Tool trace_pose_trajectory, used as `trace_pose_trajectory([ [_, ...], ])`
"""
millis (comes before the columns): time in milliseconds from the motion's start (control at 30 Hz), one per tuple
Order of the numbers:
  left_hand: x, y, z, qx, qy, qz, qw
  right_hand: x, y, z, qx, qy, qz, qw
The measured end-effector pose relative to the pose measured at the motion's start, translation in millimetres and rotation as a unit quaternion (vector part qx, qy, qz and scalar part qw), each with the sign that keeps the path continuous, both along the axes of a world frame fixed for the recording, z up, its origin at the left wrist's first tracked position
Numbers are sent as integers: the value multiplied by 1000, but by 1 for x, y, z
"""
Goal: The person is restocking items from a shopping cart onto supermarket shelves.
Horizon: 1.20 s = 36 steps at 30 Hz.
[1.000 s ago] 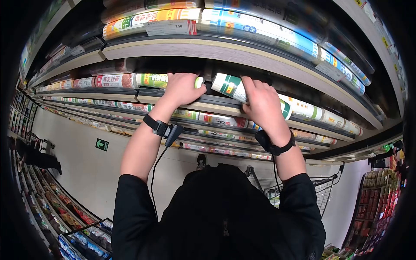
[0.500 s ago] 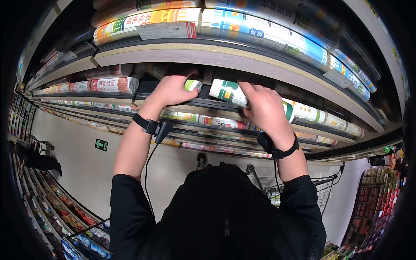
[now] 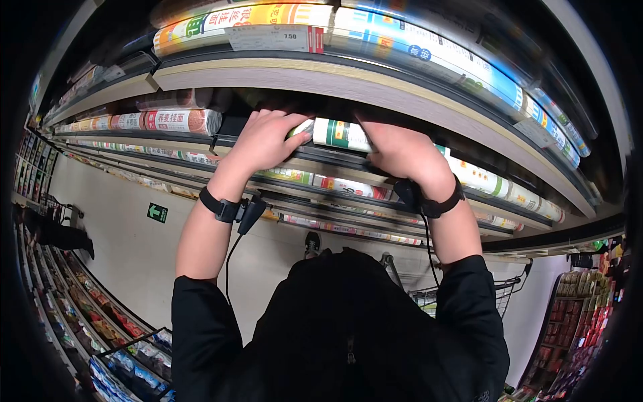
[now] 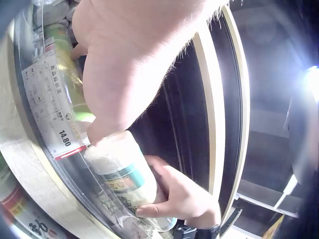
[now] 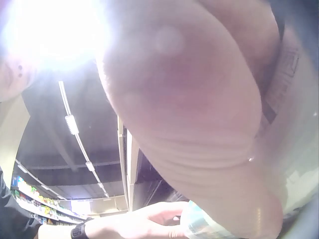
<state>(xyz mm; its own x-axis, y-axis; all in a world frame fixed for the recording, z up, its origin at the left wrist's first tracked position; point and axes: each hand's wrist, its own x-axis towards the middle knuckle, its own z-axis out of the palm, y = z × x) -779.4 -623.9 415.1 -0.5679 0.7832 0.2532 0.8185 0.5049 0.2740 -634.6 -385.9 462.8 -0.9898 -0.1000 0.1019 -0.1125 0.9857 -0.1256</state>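
Observation:
My left hand (image 3: 268, 141) lies over a green noodle pack (image 4: 65, 67) on the middle shelf, fingers on its far side and thumb by its right end; in the head view the hand covers most of it. A white pack with green bands (image 3: 338, 134) lies lengthwise along the same shelf, its left end close to my left thumb. My right hand (image 3: 408, 157) grips this pack from above, as the left wrist view also shows, with thumb on the near side and fingers behind. In the right wrist view my right hand (image 5: 199, 109) fills much of the picture.
A shelf edge (image 3: 295, 77) with a price tag (image 3: 278, 39) and large packs overhangs both hands. Red-and-white packs (image 3: 177, 122) lie left, more white packs (image 3: 479, 175) right. Lower shelves hold further rows. A wire cart (image 3: 502, 295) stands at the right.
The white pack has turned from slanted to lying along the shelf and shifted left with my right hand. My left hand has moved left with the green pack, away from where it was.

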Motion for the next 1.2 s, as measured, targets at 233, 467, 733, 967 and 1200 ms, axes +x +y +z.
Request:
trace_pose_trajectory([
  [233, -8, -4, 11, -6, -2, -25, 1000, -1, 1, 8, -55, -110, -23, 992],
  [467, -56, -7, 13, -144, -103, 296, 938, 3, 2, 8, -68, -143, -55, 986],
  [733, -97, 31, -18, 16, -108, 164, 980, -1, 15, -21, -92, -90, -26, 991],
  [967, -104, 27, -42, 136, -472, 265, 830, 19, 11, -36, -65, 59, -17, 996],
  [1200, -107, 12, -46, 346, -529, 272, 725, 46, 9, -61, 34, 202, -95, 974],
])
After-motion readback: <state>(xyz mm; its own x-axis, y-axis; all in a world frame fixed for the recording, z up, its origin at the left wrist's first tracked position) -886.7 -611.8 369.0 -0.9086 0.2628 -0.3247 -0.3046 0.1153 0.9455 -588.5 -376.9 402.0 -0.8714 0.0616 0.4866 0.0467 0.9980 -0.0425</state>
